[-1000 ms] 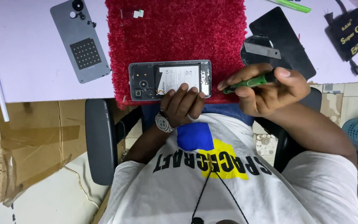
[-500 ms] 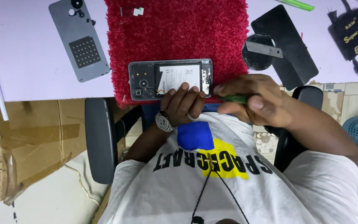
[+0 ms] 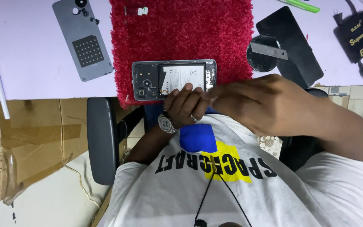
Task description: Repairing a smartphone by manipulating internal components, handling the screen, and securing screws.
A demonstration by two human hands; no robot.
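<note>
Head view: left hand (image 3: pixel 184 106) steadies opened phone (image 3: pixel 174 79) at mat edge (image 3: pixel 181 38).

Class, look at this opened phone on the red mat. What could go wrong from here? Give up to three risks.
1. The opened phone lies at the near edge of the red mat and table, steadied by the left hand, so it might slide off.
2. The right hand pinches at its exposed end, where a slip could damage parts.
3. The small loose parts could get lost in the mat's pile.
</note>
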